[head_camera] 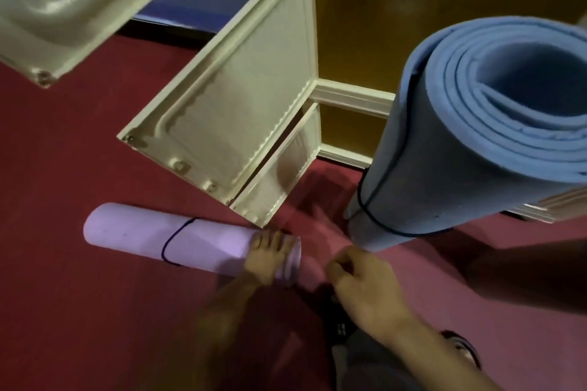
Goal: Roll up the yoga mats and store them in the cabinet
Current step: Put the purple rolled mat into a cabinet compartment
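While both mats are rolled & banded, neither's stored: left hand (270, 255) grips purple mat (190, 243) on floor by open cabinet (228, 111), right hand (362, 282) loosely curled, holding nothing, blue mat (460, 143) standing upright nearby.

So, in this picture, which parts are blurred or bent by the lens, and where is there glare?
Head view: the right hand and both forearms are smeared by motion; the left hand on the purple mat is softer than the mat itself. The blue mat looms large and close. Glare streaks the upper cabinet door. The wide lens tilts the cabinet doors; the light is dim.
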Demonstrator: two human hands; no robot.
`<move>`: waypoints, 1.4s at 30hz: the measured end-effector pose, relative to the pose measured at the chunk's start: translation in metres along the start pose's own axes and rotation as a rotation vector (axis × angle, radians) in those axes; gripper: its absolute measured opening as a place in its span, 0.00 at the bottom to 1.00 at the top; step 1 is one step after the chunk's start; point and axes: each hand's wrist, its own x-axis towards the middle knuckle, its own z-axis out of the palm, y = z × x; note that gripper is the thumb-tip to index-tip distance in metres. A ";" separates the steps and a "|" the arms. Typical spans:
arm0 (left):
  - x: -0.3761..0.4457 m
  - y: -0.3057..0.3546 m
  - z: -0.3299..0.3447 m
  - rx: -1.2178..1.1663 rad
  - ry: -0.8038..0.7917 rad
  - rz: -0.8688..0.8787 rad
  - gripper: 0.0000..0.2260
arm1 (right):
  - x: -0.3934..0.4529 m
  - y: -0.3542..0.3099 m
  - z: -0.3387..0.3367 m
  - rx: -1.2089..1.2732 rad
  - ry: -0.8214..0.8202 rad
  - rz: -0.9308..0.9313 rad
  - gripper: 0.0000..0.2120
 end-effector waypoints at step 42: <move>-0.413 0.133 -0.408 -1.086 0.962 0.290 0.64 | -0.308 -0.219 -0.190 0.337 0.109 -0.728 0.29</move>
